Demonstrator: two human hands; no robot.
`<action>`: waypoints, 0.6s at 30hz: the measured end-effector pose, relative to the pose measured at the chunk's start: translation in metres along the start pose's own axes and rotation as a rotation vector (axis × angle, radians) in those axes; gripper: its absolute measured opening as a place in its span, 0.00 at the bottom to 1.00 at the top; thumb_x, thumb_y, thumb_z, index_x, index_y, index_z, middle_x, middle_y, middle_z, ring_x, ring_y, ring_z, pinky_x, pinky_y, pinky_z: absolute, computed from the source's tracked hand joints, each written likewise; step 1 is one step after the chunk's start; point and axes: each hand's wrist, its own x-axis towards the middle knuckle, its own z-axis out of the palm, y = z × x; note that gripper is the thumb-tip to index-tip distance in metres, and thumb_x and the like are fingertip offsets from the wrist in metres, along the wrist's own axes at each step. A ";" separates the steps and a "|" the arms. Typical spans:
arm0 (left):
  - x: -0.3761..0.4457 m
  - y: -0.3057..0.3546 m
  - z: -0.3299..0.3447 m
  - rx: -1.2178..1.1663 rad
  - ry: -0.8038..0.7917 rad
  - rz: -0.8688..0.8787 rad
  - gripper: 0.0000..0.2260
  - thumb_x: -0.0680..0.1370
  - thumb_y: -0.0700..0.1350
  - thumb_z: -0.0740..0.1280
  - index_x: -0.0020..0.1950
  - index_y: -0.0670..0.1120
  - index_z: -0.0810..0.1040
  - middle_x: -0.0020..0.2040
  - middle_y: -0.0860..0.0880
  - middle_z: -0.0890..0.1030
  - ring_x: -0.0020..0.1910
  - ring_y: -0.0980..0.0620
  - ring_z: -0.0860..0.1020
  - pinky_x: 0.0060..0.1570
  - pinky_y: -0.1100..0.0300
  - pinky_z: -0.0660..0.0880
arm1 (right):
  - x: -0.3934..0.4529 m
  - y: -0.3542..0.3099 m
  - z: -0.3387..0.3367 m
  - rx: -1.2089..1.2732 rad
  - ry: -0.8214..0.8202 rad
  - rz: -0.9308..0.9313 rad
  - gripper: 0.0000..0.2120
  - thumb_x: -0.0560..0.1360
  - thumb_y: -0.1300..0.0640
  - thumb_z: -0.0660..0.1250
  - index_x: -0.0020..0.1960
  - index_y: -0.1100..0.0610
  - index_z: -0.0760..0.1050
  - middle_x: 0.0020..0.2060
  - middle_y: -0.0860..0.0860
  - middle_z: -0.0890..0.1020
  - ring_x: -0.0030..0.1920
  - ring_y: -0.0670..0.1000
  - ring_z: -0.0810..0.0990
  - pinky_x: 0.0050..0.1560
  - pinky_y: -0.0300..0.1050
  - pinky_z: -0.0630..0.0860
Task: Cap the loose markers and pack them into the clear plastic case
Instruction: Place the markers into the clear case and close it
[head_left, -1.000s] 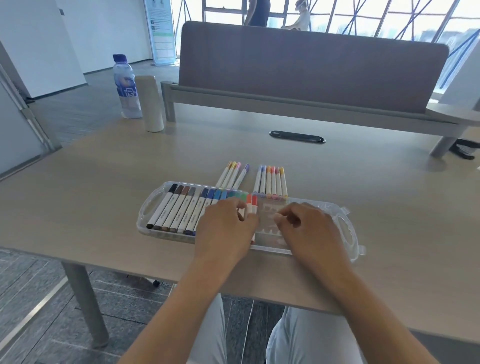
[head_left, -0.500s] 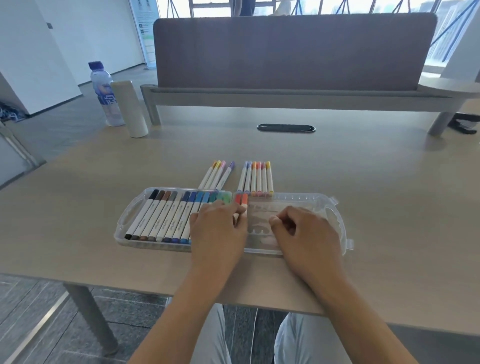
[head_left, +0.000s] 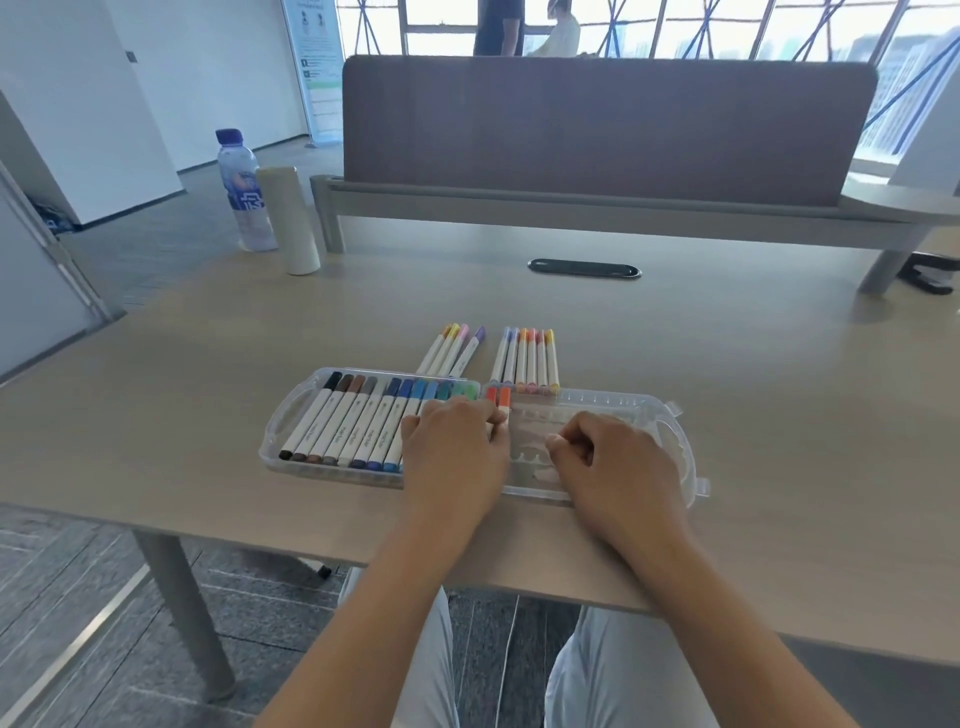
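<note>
A clear plastic case (head_left: 680, 447) lies near the table's front edge. Its left half holds a row of capped markers (head_left: 358, 421), from black and brown to blue and green. A red and an orange marker (head_left: 498, 397) lie at the case's middle. My left hand (head_left: 452, 457) covers their lower parts, with its bent fingertips on the orange one. My right hand (head_left: 618, 467) rests curled over the bare right half of the case, with nothing visible in it. Two loose groups of capped markers lie just behind the case: a pastel group (head_left: 452, 351) and a larger group (head_left: 527, 358).
A water bottle (head_left: 244, 192) and a white cylinder (head_left: 291, 223) stand at the far left of the table. A black cable port (head_left: 584, 268) sits in the tabletop, with a grey desk divider (head_left: 597, 124) behind it. People stand by the far windows.
Both hands have stayed over the case with only small finger shifts. The view has tilted up and down.
</note>
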 end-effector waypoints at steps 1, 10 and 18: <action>0.000 0.001 -0.001 -0.006 0.003 0.000 0.12 0.83 0.53 0.62 0.60 0.54 0.83 0.49 0.53 0.83 0.52 0.51 0.79 0.59 0.53 0.70 | 0.001 -0.001 -0.001 -0.011 -0.010 0.005 0.10 0.79 0.43 0.64 0.45 0.46 0.79 0.38 0.42 0.80 0.43 0.46 0.79 0.41 0.44 0.72; 0.043 0.006 -0.027 -0.154 -0.090 -0.079 0.10 0.82 0.48 0.64 0.52 0.47 0.84 0.44 0.50 0.82 0.43 0.51 0.80 0.41 0.57 0.75 | 0.032 -0.021 -0.021 0.017 -0.045 0.038 0.07 0.79 0.47 0.67 0.45 0.47 0.81 0.38 0.43 0.83 0.40 0.46 0.82 0.43 0.46 0.79; 0.116 -0.027 -0.033 -0.063 -0.085 -0.037 0.12 0.79 0.56 0.68 0.52 0.49 0.82 0.45 0.51 0.83 0.45 0.50 0.81 0.46 0.58 0.74 | 0.097 -0.035 -0.008 0.025 -0.042 0.023 0.04 0.77 0.51 0.70 0.50 0.46 0.83 0.44 0.43 0.85 0.46 0.48 0.82 0.51 0.49 0.81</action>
